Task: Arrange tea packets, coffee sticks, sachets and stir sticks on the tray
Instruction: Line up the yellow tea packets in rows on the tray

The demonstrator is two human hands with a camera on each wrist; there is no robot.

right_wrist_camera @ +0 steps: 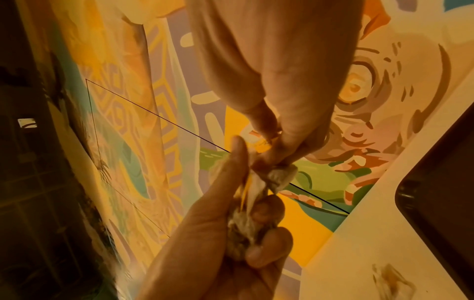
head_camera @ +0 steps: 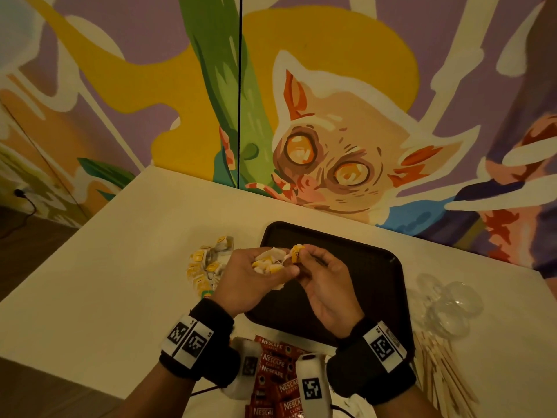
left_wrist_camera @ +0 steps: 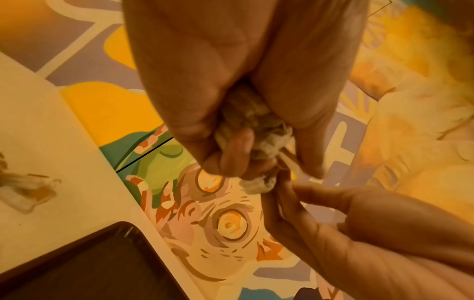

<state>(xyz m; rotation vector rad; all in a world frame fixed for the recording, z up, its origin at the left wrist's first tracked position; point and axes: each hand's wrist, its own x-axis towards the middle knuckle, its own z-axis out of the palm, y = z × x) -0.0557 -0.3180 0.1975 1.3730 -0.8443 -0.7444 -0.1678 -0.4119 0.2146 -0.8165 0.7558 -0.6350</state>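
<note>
Tea packets are bunched in the left hand above the tray; one tag is pinched by the right hand. Tangled strings could be pulled, and packets might be dropped onto the table.

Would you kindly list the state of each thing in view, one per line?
left hand: grips a bunch of tea bags above the tray.
right hand: pinches one yellow tea tag.
bunch of tea bags: crumpled, held off the table.
tray: bare where visible.
tea packet pile: loose on the table, left of the tray.
coffee sticks: heaped before the tray.
stir sticks: piled right of the tray.
</note>
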